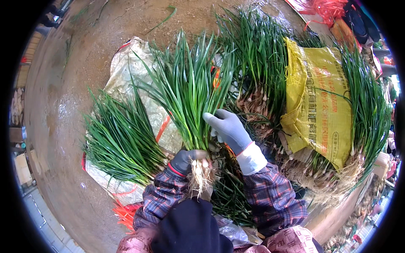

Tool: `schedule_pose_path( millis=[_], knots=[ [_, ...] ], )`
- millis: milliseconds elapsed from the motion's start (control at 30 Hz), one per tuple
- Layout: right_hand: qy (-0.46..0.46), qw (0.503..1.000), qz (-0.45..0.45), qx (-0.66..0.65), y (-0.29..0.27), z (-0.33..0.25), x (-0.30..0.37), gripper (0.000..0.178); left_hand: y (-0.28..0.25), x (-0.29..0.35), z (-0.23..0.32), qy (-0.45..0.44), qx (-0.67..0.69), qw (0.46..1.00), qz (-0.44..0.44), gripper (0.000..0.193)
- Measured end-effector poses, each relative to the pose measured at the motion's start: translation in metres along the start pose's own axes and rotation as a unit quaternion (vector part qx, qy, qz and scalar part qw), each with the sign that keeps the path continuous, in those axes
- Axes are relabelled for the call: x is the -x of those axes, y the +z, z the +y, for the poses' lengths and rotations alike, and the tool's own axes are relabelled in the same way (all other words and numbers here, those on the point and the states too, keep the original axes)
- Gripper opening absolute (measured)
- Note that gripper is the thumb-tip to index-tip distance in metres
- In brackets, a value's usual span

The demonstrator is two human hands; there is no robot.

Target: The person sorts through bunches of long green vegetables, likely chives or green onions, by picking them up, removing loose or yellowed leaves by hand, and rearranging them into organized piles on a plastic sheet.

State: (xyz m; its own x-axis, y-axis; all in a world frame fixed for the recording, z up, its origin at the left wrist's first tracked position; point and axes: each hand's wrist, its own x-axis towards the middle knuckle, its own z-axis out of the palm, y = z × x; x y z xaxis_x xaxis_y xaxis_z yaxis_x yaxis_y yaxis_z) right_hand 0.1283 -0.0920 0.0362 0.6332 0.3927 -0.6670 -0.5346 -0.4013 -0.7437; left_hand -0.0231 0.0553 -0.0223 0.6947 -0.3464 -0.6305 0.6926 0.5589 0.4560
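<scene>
A bunch of green garlic [190, 99] with long flat leaves stands upright before me, its pale bulbs and stringy roots [199, 173] hanging toward me. My left hand [185, 161], in a grey glove, is closed round the stems just above the bulbs. Higher on the right side of the bunch, my right hand [231, 130], gloved in grey with a white cuff, has its fingers curled against the stalks. Part of its fingers is hidden by leaves. Left of my left hand, another pile of green garlic [122, 139] lies on a whitish woven sack [162, 114].
More green garlic [259, 59] is heaped at the far right, partly under a yellow woven sack [316, 101]. Red plastic strips [126, 215] lie at lower left; more red strips [325, 9] are at upper right. Wet brown ground [55, 139] stretches along the left.
</scene>
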Motion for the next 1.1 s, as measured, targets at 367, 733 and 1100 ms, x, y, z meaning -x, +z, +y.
schedule_pose_path(
  millis=[367, 733, 1100],
  knots=[
    [-0.254, 0.912, 0.184, 0.263, 0.041, 0.034, -0.005, 0.028, -0.005, -0.002, -0.021, 0.057, 0.100, 0.993, 0.018, 0.034],
    [0.026, 0.947, 0.186, -0.259, 0.024, 0.028, 0.007, 0.024, 0.040, -0.013, 0.011, 0.022, 0.139, 0.989, 0.052, 0.031],
    [0.220, 0.971, -0.090, 0.036, -0.157, 0.082, 0.117, 0.018, 0.009, 0.000, -0.014, 0.088, 0.287, 0.930, -0.211, 0.030]
  ],
)
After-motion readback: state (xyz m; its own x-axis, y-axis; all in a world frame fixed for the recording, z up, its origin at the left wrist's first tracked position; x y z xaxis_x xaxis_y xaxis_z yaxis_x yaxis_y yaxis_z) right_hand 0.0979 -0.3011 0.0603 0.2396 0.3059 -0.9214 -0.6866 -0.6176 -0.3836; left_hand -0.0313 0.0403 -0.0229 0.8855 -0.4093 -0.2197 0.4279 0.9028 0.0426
